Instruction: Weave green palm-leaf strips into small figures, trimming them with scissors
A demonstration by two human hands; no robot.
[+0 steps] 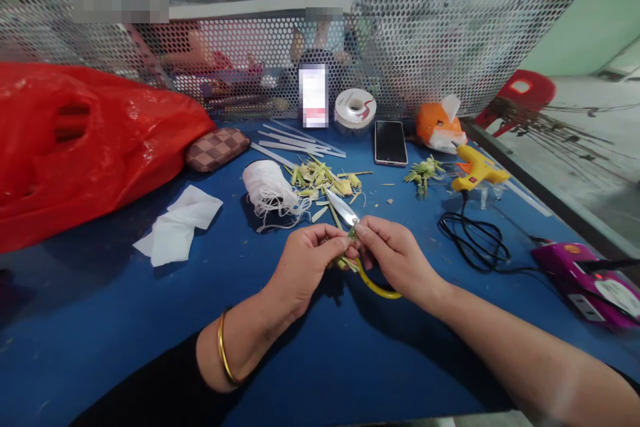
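Note:
My left hand [313, 257] is closed around a small bunch of green plant stems [344, 263], whose cut ends poke out below its fingers. With thumb and fingertips, my right hand [393, 250] pinches a bit of green at the same bunch, so the two hands meet. Scissors [341, 207] with yellow handles show beneath my right hand, blades pointing away; whether they rest on the table or hang from the fingers I cannot tell. Just beyond the blades lies a pile of yellow-green plant trimmings [323, 177]. A spool of white thread [267, 187] with loose strands sits left of it.
The blue table [240, 360] holds white strips [300, 143], a ribbon roll [355, 109], a phone [391, 143], a tied green bunch [424, 175], a yellow glue gun [479, 169], its black cable [473, 240], a purple power strip [585, 283], tissues [183, 220] and a red bag [95, 153]. Perforated metal mesh [240, 40] stands behind.

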